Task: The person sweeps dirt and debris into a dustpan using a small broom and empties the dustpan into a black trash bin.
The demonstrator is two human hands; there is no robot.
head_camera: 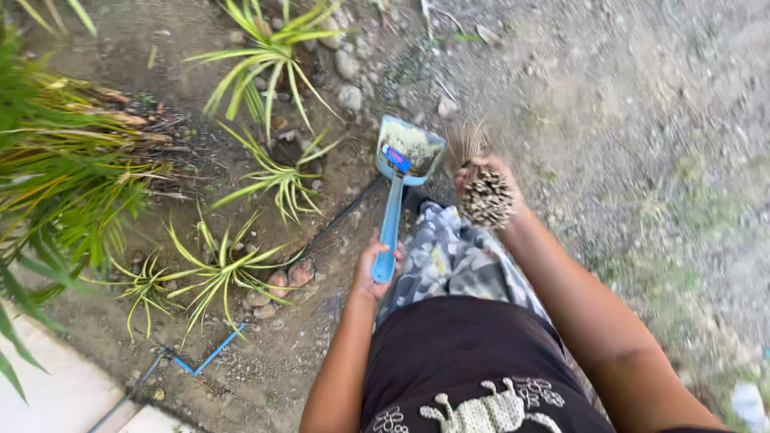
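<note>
My left hand (375,269) grips the long handle of a light blue dustpan (407,152), whose scoop rests on the ground ahead and holds pale sweepings. My right hand (491,180) is closed around the top of a bundled stick broom (484,196); I look down on the cut ends of its sticks, and its bristles (469,143) fan out toward the ground just right of the dustpan. Below both arms I see a dark shirt with a pale pattern and a grey flowered cloth.
Striped green-yellow plants (269,56) grow in a dirt bed to the left, with small stones (350,98) among them. A thin black hose (337,220) and a blue pipe piece (210,357) lie on the soil. Gravelly ground (642,120) spreads right. Pale paving (56,393) sits lower left.
</note>
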